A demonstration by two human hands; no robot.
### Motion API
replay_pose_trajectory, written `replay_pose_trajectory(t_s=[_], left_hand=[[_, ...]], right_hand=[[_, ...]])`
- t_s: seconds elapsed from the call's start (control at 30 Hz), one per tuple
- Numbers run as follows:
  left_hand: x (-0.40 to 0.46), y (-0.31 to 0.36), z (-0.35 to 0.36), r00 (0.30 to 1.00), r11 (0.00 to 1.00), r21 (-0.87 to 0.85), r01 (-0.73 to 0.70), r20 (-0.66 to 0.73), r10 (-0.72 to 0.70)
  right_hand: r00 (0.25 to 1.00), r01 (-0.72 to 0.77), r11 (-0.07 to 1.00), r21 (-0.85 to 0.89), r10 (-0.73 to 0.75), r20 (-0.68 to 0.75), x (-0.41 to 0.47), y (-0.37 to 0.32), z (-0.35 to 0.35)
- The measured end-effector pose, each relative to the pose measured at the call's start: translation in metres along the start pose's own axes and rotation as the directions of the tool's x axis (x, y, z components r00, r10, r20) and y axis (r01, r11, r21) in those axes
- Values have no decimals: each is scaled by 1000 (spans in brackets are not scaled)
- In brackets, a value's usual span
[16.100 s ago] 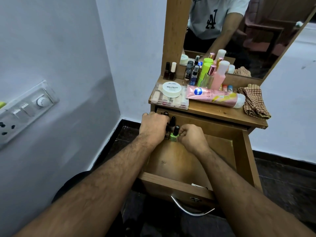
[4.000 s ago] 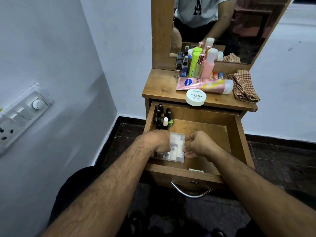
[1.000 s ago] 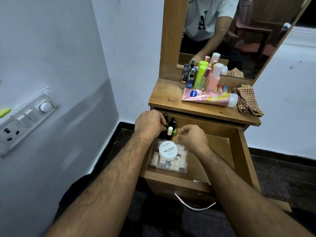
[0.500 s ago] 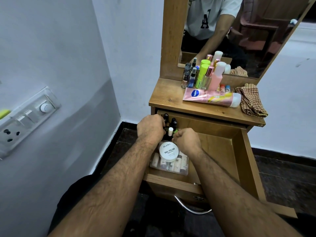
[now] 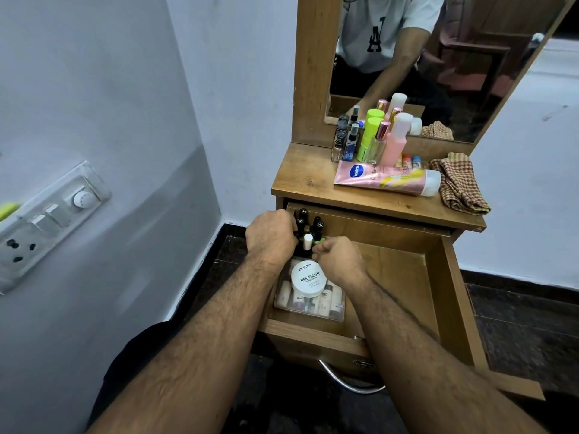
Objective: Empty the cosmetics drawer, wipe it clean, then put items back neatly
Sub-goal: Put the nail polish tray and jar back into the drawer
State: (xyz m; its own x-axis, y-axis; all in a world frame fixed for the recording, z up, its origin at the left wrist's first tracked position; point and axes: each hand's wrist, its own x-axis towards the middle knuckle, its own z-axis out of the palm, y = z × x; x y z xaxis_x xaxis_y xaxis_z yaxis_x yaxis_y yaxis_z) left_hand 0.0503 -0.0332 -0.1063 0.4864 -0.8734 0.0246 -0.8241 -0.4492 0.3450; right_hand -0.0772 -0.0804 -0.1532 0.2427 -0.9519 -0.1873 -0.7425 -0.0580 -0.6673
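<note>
At the near end of the open drawer (image 5: 404,283) I've got a clear box (image 5: 308,303) of small bottles lying flat, with a white nail-polish tub (image 5: 308,279) sitting loose on its lid; that tub looks light and smooth, so I'd take it round the rim or it could slide off. Just beyond, both hands work the polish bottles (image 5: 308,228) clustered in the back-left corner: my left hand (image 5: 272,235) is curled in against the black-capped ones, and my right hand (image 5: 340,256) has its fingers pinched at the foot of the white-capped bottle, though what exactly each holds I can't tell. I reckon these are small glass, top-heavy and tippy, best gripped by the caps. Further back on the tabletop (image 5: 300,180), a soft tube (image 5: 387,180), upright bottles and a checked cloth (image 5: 459,186) wait.
</note>
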Motion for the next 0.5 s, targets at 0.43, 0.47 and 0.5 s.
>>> replay_pose_trajectory(t_s=[0.43,0.47,0.5], left_hand=[[-3,-4,-13,998,981,-191,-21,-55,11],[-4,-2,-15,997,966,-255,-44,-71,27],[-6,1,-16,994,941,-329,-76,-96,46]], right_hand=[[990,54,998,21,-51,-133,-15,-4,-26],[983,76,996,45,-68,-171,-17,-4,-33],[972,109,992,67,-92,-216,-20,-5,-40]])
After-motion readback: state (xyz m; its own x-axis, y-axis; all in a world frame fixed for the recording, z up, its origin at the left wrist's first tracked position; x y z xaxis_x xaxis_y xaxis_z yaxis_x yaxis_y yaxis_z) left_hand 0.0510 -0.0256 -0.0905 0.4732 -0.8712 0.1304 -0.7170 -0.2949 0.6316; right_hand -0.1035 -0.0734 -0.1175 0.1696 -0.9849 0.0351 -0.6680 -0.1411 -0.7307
